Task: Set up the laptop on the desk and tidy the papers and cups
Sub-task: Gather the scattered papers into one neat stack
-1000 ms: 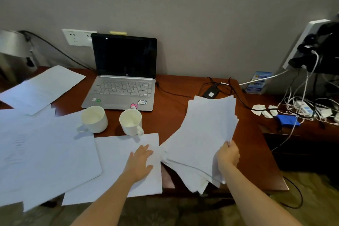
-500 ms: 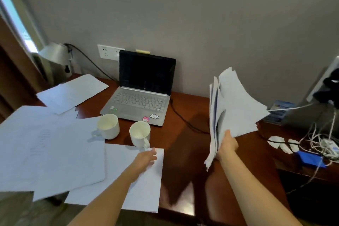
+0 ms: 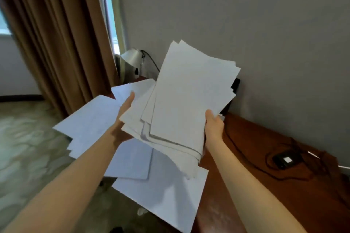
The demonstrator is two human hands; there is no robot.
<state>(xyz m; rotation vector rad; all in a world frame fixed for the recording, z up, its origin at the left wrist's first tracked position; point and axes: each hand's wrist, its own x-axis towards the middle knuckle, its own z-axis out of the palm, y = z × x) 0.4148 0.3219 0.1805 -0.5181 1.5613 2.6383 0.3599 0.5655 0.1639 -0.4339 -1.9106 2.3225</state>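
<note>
A thick stack of white papers (image 3: 189, 96) is raised in front of me, above the desk. My right hand (image 3: 215, 126) grips its right edge, thumb on top. My left hand (image 3: 124, 117) holds the left edge from beneath, fingers pressed along the side. Loose white sheets (image 3: 91, 123) lie spread on the brown desk (image 3: 265, 166) below, one large sheet (image 3: 166, 195) hanging over the front edge. The stack hides the laptop except for a dark corner (image 3: 235, 85) by the wall. The cups are out of sight behind the papers.
A silver desk lamp (image 3: 131, 57) stands at the far end by the brown curtain (image 3: 56, 43). A black charger brick (image 3: 286, 161) and its cables lie on the desk at right. The grey wall runs along the desk's back.
My left hand left the sheet on the desk and took the stack's left edge. My right hand swung the stack leftward in front of me, and my view turned left toward the curtain.
</note>
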